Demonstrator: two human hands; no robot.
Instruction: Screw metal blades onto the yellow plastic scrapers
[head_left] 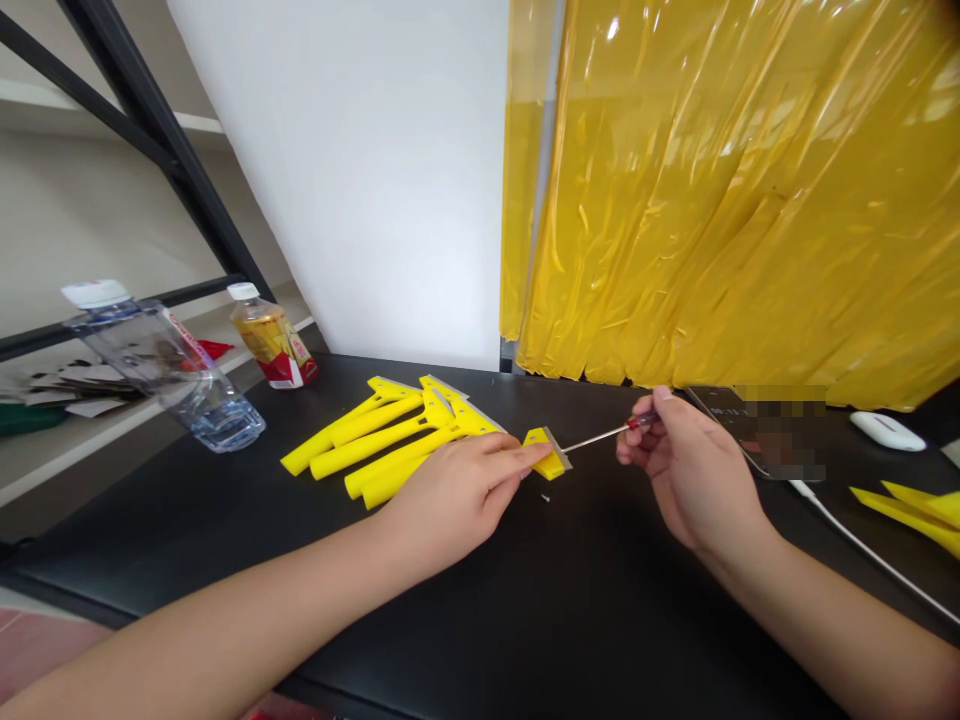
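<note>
My left hand (469, 480) is closed on a yellow scraper (546, 455), whose blade end sticks out past the fingertips; the rest of it is hidden under the hand. In my right hand (697, 460) is a thin screwdriver (600, 437) with a dark red handle, pinched between thumb and fingers. Its shaft points left and its tip meets the scraper's blade edge. Just below that edge a small screw (545, 497) lies on the black table (570, 600). Several more yellow scrapers (375, 435) lie fanned out beyond my left hand.
At the left stand a clear plastic bottle (180, 370) and a smaller drink bottle (274, 340). On the right are a phone (720, 420) with a white cable (862, 540), a white earbud case (887, 431) and yellow pieces (919, 515). Yellow plastic film (712, 200) hangs behind.
</note>
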